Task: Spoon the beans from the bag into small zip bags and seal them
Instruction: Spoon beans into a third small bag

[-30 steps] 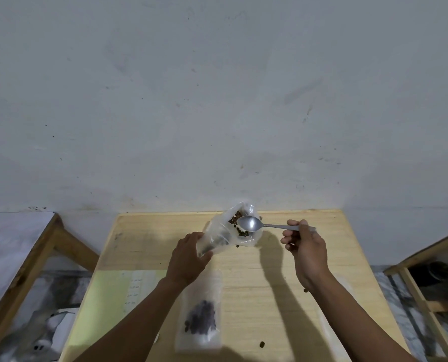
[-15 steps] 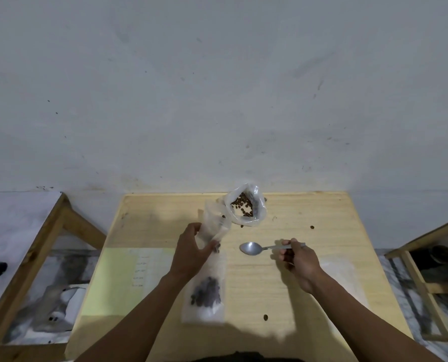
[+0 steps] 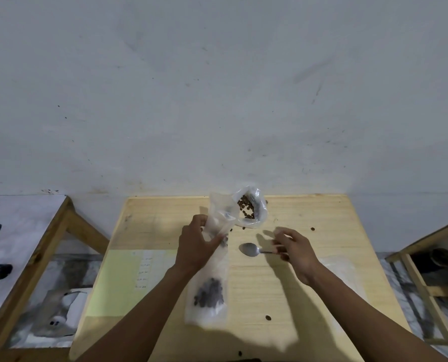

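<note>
bean bag [image 3: 254, 218]: clear plastic, mouth open and facing up, brown beans visible inside; sits at the far middle of the table, just beside the bag the left hand holds
small zip bag [image 3: 219, 220]: clear, held upright off the table, top edge near the bean bag's mouth; contents hard to tell
left hand [image 3: 195, 245]: fingers and thumb curled round the lower part of the small zip bag, gripping it
spoon [image 3: 250, 250]: metal, lying on the table, bowl pointing left, handle running right under the right hand
right hand [image 3: 296, 248]: over the spoon handle, fingers spread and relaxed, gripping nothing; contact with handle unclear
filled bag [image 3: 209, 296]: flat on the table near the left forearm, dark clump of beans in its lower half
loose beans [image 3: 268, 318]: a few scattered on the table, well apart
flat clear bag [image 3: 340, 267]: lies right of the right forearm
yellow sheet [image 3: 121, 280]: on the table's left side, faint lines of writing
table [image 3: 335, 212]: light wood, against a pale wall
</note>
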`<act>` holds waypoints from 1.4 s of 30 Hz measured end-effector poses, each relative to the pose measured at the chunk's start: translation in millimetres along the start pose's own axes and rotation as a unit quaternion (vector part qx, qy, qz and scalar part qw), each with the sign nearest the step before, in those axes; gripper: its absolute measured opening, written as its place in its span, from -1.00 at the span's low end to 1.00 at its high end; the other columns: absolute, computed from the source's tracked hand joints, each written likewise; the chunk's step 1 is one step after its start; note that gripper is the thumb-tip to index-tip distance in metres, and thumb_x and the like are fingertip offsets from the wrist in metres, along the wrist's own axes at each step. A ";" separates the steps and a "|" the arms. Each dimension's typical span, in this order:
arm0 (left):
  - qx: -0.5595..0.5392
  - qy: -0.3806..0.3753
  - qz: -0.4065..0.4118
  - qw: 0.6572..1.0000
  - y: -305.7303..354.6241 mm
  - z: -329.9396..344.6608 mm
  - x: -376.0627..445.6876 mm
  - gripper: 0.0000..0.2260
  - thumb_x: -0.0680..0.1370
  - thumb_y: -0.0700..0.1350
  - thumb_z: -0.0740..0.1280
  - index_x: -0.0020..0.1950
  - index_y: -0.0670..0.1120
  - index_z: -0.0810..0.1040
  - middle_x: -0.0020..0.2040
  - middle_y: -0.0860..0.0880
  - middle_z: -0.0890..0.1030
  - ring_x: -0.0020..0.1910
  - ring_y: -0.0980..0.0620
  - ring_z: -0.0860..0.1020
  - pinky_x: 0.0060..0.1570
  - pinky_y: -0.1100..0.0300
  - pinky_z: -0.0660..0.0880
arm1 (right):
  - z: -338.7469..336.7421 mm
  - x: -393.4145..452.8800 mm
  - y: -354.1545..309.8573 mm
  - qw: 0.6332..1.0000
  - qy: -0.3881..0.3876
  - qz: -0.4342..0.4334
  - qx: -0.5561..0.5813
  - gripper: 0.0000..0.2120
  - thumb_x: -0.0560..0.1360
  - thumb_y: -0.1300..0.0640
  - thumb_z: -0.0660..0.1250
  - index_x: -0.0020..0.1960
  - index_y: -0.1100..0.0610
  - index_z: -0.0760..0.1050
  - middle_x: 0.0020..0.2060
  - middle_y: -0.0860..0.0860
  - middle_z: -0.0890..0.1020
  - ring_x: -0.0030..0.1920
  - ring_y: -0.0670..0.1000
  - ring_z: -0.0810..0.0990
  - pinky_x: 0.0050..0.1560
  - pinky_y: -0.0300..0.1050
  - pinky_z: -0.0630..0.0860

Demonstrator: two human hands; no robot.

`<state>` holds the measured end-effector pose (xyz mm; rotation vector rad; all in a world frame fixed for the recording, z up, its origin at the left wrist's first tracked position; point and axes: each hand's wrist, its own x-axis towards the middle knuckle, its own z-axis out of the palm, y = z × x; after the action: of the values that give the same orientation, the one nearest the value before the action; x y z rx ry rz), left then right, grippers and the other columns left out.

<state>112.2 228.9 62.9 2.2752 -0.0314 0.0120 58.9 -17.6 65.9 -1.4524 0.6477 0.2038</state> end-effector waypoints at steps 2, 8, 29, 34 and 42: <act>0.006 -0.006 0.022 1.000 10.0 1.1 3.3 -0.48 0.33 0.17 0.54 0.14 -0.06 0.48 -0.02 0.05 0.61 -0.06 0.01 0.57 -0.02 -0.03 0.56 | 16.0 -9.9 -18.9 0.994 -0.076 -0.064 -0.046 -0.67 0.50 0.06 0.43 0.25 0.08 0.56 -0.11 0.01 0.66 -0.18 -0.10 0.64 -0.20 -0.25 0.53; -0.011 -0.089 0.073 0.993 33.8 0.4 5.3 -0.46 0.33 0.17 0.52 0.18 -0.02 0.44 0.02 0.04 0.61 -0.03 0.03 0.57 -0.03 0.05 0.57 | 52.0 -21.9 -49.6 0.977 -0.051 -0.190 -0.076 -0.84 0.54 0.03 0.38 -0.06 0.12 0.63 -0.18 0.11 0.67 -0.21 -0.08 0.59 -0.19 -0.22 0.49; -0.060 -0.189 0.008 0.980 5.2 -47.2 13.9 -0.96 0.46 -0.13 0.47 -0.16 -0.02 0.64 -0.25 -0.03 0.64 -0.28 0.13 0.53 -0.21 0.28 0.45 | 43.4 -12.7 -73.9 0.955 0.024 -0.232 -0.182 -0.75 0.58 0.06 0.29 -0.15 0.17 0.65 -0.31 0.07 0.69 -0.21 0.11 0.66 -0.04 -0.01 0.55; -0.109 -0.217 -0.002 0.970 9.0 -57.8 15.2 -0.79 0.49 -0.08 0.46 0.10 -0.03 0.59 -0.04 -0.04 0.66 -0.05 -0.01 0.63 0.01 0.12 0.57 | 47.3 -16.4 -81.3 0.959 -0.007 -0.229 -0.169 -0.79 0.59 0.08 0.29 -0.12 0.15 0.64 -0.29 0.13 0.69 -0.29 0.05 0.64 -0.18 -0.14 0.48; -0.208 -0.184 0.015 0.961 56.5 -86.0 35.4 -0.89 0.51 -0.11 0.45 -0.11 -0.14 0.60 -0.11 -0.11 0.70 -0.09 -0.03 0.66 0.05 0.14 0.51 | 55.6 -24.3 -92.5 0.938 -0.112 -0.231 -0.234 -0.81 0.56 0.06 0.35 -0.09 0.17 0.63 -0.24 0.09 0.70 -0.26 -0.07 0.60 -0.16 -0.15 0.48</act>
<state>146.3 257.2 162.3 1.8283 -0.2425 -0.3700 101.7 29.1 156.6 -1.9616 0.0538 0.1566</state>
